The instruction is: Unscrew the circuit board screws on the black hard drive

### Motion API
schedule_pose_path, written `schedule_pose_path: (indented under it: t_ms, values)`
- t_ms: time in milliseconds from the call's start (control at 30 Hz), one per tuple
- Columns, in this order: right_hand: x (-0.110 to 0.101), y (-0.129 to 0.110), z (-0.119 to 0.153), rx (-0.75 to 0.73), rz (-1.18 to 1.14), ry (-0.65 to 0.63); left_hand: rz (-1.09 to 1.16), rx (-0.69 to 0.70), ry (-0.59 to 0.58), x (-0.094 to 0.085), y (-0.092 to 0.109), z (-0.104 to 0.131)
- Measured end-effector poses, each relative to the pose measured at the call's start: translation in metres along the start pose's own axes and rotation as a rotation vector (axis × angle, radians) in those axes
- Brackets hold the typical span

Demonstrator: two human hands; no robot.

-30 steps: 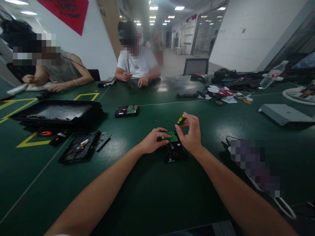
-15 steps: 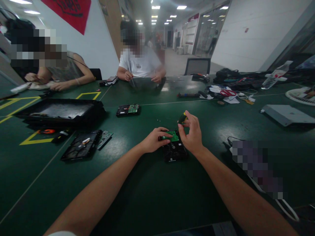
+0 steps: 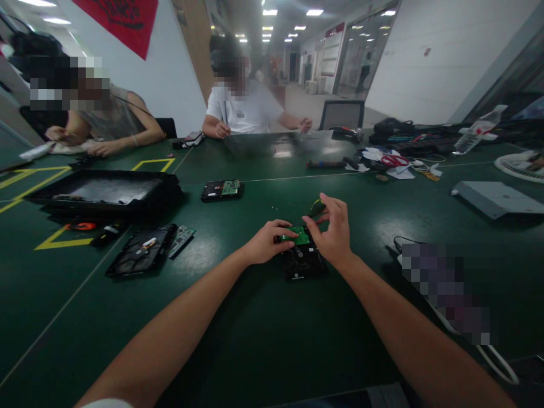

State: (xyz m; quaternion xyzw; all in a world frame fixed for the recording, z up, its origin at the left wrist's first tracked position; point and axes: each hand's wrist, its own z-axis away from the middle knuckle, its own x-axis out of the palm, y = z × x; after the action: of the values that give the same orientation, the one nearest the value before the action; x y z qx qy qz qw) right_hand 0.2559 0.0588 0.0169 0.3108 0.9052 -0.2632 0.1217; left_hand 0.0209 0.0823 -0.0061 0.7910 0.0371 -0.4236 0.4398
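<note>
A black hard drive (image 3: 302, 265) lies on the green table in front of me, with a green circuit board (image 3: 302, 234) on its upper part. My left hand (image 3: 272, 241) grips the drive from its left side, fingers and thumb over the board. In my right hand (image 3: 334, 232) is a small screwdriver (image 3: 316, 208) with a dark green and yellow handle, held between thumb and fingers above the drive's far right corner. The hand hides the screwdriver's tip. Tiny light bits, too small to name, lie just beyond the drive.
To the left are a black tray (image 3: 106, 190), an opened drive (image 3: 142, 251) and a loose circuit board (image 3: 182, 241). Another hard drive (image 3: 221, 190) lies farther back. A grey box (image 3: 497, 199) stands right. Two people sit across the table (image 3: 238, 334).
The screwdriver handle has tilted over in my right hand, and the fingers have shifted slightly. My left hand stays on the drive. Across the table, a person's hand has moved to the right.
</note>
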Motion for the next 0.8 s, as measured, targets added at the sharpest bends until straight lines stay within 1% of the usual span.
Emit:
schedule_pose_path:
  t_ms: [167, 333, 567, 700, 800]
  values:
    - [0.0012, -0.0003, 0.0004, -0.001, -0.016, -0.027, 0.003, 0.0, 0.005, -0.0005, -0.0006, 0.0003]
    - [0.0026, 0.0019, 0.0025, 0.039, -0.021, 0.018, 0.005, 0.013, 0.006, 0.0002, -0.0022, 0.0005]
    - [0.0023, -0.0008, 0.0006, 0.006, -0.004, -0.005, -0.012, 0.02, -0.003, 0.0006, -0.0038, -0.0004]
    - [0.0022, -0.0004, 0.0008, 0.014, -0.006, 0.006, -0.014, 0.018, -0.003, 0.0006, -0.0036, -0.0004]
    - [0.0018, -0.0002, 0.0015, 0.016, -0.013, -0.01, -0.011, 0.015, 0.004, 0.0006, -0.003, -0.0001]
